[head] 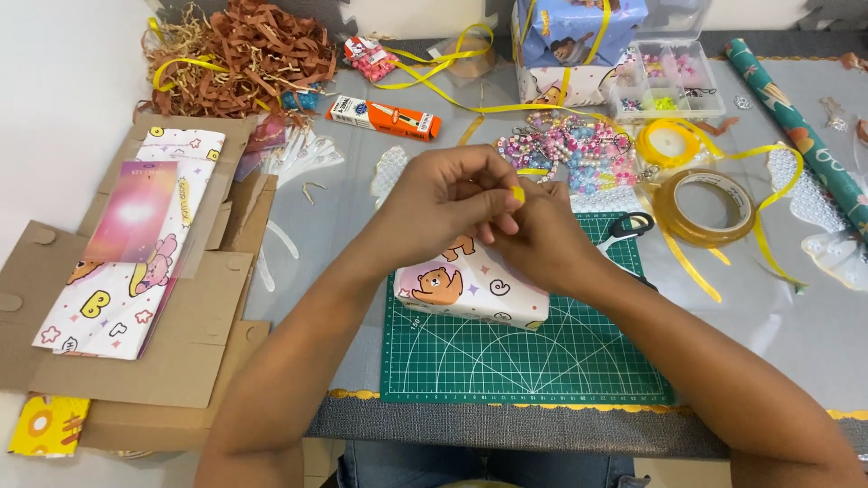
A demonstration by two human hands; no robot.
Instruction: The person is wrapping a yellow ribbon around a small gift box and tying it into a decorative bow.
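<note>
My left hand (pixel 443 194) and my right hand (pixel 542 239) meet above a small box wrapped in pale paper with cartoon bears (pixel 466 291). Both pinch a short piece of yellow ribbon (pixel 518 193) between their fingertips. The wrapped box lies on a green cutting mat (pixel 524 361) and is partly hidden under my hands. Black-handled scissors (pixel 628 226) lie on the mat just right of my right hand.
A roll of clear tape (pixel 705 206), yellow ribbon spool (pixel 669 142), bead pile (pixel 570 145) and clear bead box (pixel 665 86) sit behind. Shredded brown paper (pixel 244 54), flat cardboard with wrapping sheets (pixel 136 244) lie left. A wrapping-paper roll (pixel 796 126) lies right.
</note>
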